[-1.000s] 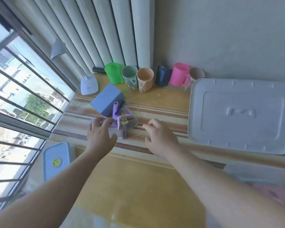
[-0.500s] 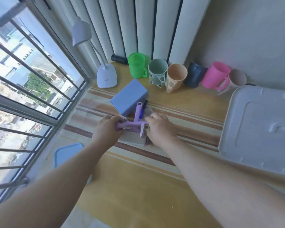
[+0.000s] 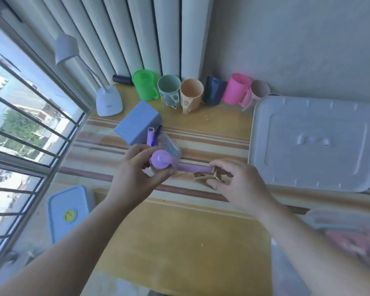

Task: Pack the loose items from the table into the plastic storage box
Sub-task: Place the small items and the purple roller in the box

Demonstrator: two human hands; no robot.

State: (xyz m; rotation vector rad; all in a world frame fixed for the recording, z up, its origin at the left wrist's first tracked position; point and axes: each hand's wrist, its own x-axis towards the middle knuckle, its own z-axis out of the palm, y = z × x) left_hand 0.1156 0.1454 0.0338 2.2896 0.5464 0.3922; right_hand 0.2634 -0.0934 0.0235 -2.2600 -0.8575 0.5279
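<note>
Left hand (image 3: pixel 135 174) grips purple tool (image 3: pixel 169 163); right hand (image 3: pixel 239 184) pinches far end.

Lilac tool (image 3: pixel 175 164) with a round head sits up off the table, handle pointing to 3 o'clock at a small gold bit (image 3: pixel 209 176). Blue box (image 3: pixel 138 122), purple stick (image 3: pixel 150 135) and pen (image 3: pixel 156 135) lie at 12 o'clock of it. Grey lid (image 3: pixel 314 144) lies flat at 3 o'clock.

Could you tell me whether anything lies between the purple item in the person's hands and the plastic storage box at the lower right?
Nothing visible blocks it. The left hand and right hand hold the purple item above the table. The storage box sits at the lower right. Its grey lid lies apart, further back.
</note>
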